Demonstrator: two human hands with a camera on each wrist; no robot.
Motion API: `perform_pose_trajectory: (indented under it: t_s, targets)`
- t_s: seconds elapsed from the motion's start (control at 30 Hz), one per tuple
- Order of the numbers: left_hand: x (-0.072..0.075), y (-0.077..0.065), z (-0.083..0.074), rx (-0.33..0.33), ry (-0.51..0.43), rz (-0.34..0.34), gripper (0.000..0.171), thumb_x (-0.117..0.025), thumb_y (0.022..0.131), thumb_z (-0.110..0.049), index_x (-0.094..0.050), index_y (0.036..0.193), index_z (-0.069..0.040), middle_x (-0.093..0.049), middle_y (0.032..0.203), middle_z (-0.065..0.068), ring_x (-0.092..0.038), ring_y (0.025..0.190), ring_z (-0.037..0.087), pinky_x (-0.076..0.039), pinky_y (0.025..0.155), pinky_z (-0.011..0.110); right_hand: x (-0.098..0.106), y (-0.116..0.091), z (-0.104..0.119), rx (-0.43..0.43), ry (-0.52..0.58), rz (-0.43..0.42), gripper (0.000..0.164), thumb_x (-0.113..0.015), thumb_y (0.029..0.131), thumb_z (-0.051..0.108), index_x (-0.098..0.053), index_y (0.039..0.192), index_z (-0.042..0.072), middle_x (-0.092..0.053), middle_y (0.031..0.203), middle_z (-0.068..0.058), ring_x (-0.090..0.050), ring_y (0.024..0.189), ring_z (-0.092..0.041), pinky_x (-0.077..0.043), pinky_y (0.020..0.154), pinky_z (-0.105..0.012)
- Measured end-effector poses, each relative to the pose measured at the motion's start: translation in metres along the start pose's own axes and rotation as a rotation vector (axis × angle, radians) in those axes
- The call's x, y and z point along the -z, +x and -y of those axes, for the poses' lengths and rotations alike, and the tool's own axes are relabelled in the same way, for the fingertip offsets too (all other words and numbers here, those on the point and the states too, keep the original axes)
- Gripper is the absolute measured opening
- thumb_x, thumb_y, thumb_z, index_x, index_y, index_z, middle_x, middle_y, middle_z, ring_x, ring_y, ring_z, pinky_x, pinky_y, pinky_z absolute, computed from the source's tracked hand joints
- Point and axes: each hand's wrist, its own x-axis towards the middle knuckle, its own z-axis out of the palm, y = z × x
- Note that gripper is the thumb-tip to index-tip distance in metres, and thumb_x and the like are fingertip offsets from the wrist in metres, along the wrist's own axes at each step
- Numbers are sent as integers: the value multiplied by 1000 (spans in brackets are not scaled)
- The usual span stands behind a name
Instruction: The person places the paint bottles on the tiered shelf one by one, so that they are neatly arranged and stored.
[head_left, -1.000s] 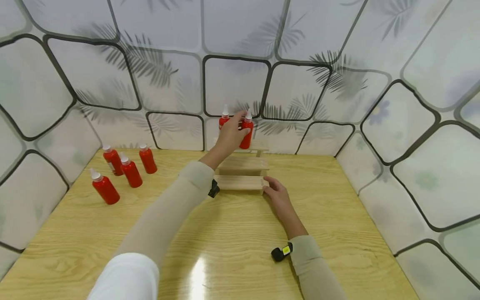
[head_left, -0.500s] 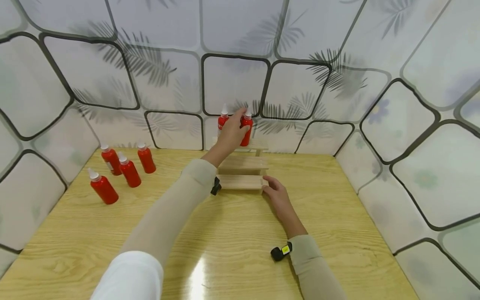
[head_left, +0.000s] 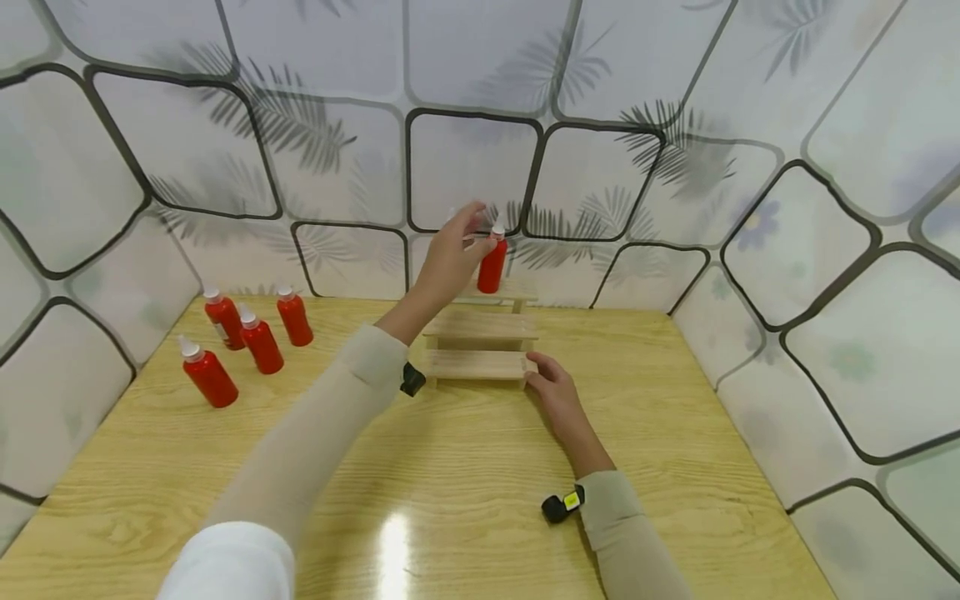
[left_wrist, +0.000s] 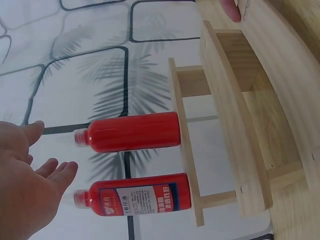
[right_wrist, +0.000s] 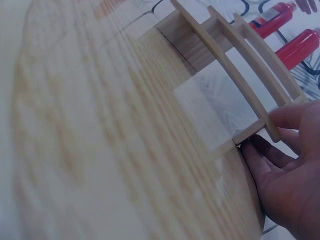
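A stepped wooden rack (head_left: 480, 363) with three tiers stands near the back wall. Two red squeeze bottles stand on its top tier. In the head view the right-hand bottle (head_left: 492, 267) shows, while my left hand (head_left: 448, 260) covers the other. The left wrist view has both: a plain red bottle (left_wrist: 135, 132) and a labelled bottle (left_wrist: 142, 195). My left hand hovers by their clear caps, fingers loosely spread and holding nothing. With thumb and fingers, my right hand (head_left: 557, 396) grips the right end of the rack's lowest tier, also seen in the right wrist view.
Several more red bottles with white caps stand on the wooden table (head_left: 480, 483) at the left, among them a front bottle (head_left: 212, 379) and a back bottle (head_left: 296, 318). Patterned walls (head_left: 472, 167) enclose the table behind and on both sides.
My left hand has let go of the right-hand bottle on the top tier and drawn back to the left, fingers spreading. The right hand stays on the rack.
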Motion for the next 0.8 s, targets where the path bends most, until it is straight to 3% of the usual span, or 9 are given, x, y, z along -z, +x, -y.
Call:
perform_pose_trajectory:
  t_s: [0.23, 0.37, 0.47, 0.8]
  targets:
    - [14, -32, -1, -18, -38, -39, 59, -65, 100, -23, -42, 154, -19, -54, 146, 8, -53, 132, 26, -49, 108, 38, 0, -1, 1, 12, -13, -9, 44, -60, 101, 13, -53, 143, 6, -40, 158, -14, -28, 152, -27, -33, 121, -46]
    - [28, -54, 7, -48, -55, -70, 57, -66, 99, -23, -45, 151, -14, -54, 142, 14, -55, 128, 31, -50, 106, 41, 0, -2, 1, 14, -20, -11, 43, -60, 101, 13, -54, 143, 7, -40, 158, -13, -28, 152, -26, -32, 121, -45]
    - [41, -72, 16, -55, -5, -93, 57, -66, 99, -26, -45, 151, -14, -53, 144, 13, -53, 130, 31, -47, 110, 42, -1, -1, 1, 12, -27, -11, 43, -60, 101, 14, -55, 142, 7, -40, 158, -12, -28, 152, -26, -31, 122, -45]
    - [83, -139, 46, 49, 66, -170, 60, -65, 99, -37, -45, 151, -16, -50, 148, 9, -54, 130, 28, -47, 109, 48, -1, 1, 0, -1, -16, -14, 44, -60, 100, 12, -54, 143, 5, -38, 159, -14, -26, 153, -28, -31, 122, -45]
